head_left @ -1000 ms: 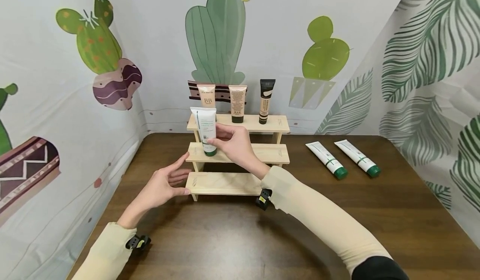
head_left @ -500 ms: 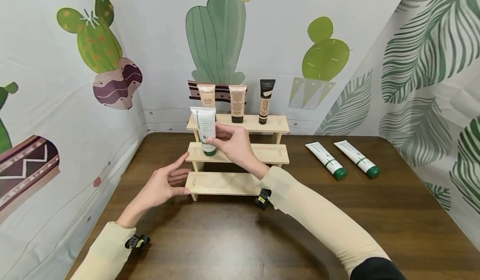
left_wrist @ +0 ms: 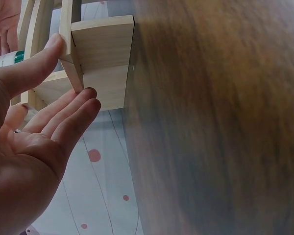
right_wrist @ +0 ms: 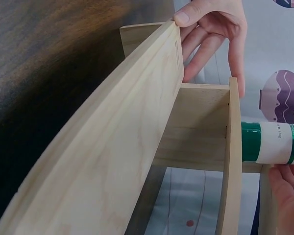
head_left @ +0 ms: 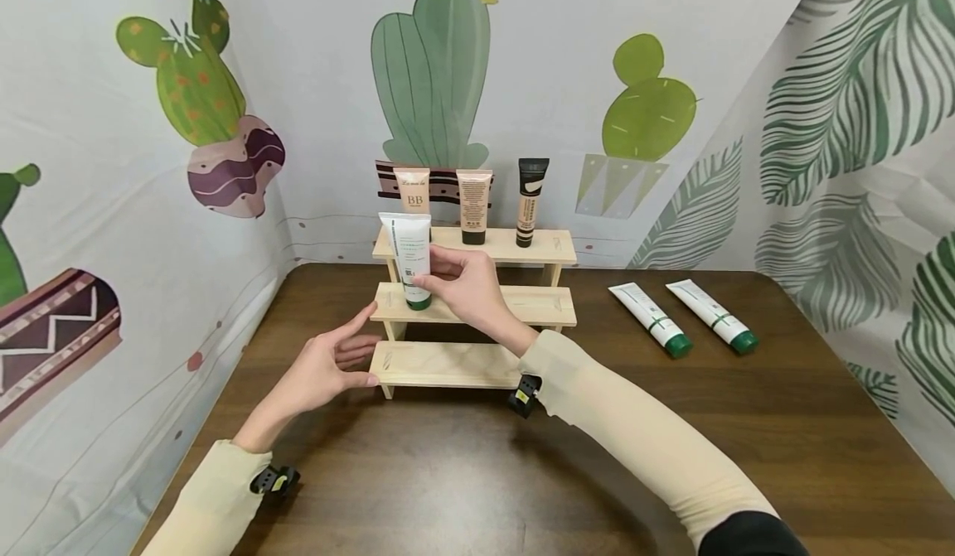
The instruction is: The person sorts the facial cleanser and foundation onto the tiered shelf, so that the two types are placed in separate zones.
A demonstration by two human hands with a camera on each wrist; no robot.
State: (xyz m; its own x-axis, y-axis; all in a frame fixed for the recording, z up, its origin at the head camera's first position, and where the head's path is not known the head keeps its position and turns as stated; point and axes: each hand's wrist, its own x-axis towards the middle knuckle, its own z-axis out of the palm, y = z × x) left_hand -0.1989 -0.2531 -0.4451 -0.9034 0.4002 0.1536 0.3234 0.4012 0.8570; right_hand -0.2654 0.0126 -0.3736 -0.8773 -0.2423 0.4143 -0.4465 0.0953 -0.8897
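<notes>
My right hand (head_left: 473,287) pinches a white squeeze tube (head_left: 409,245) between thumb and fingers near its lower half. The tube stands upright on its green cap (right_wrist: 251,142) at the left end of the middle step of a three-step wooden display stand (head_left: 448,363). At the stand's left side, my left hand (head_left: 321,369) touches it with extended fingers. Its thumb (left_wrist: 46,56) rests against the front edge of the bottom step, while the other fingertips reach the step's end. On the top step, a beige BB cream tube (head_left: 414,191) is partly hidden behind the white one.
Also on the top step are another beige tube (head_left: 474,208) and a slim black-and-beige tube (head_left: 528,204). Two white tubes with green caps, a nearer one (head_left: 651,319) and a farther one (head_left: 712,316), lie on the brown table (head_left: 448,473) at the right. A cactus-print cloth hangs behind.
</notes>
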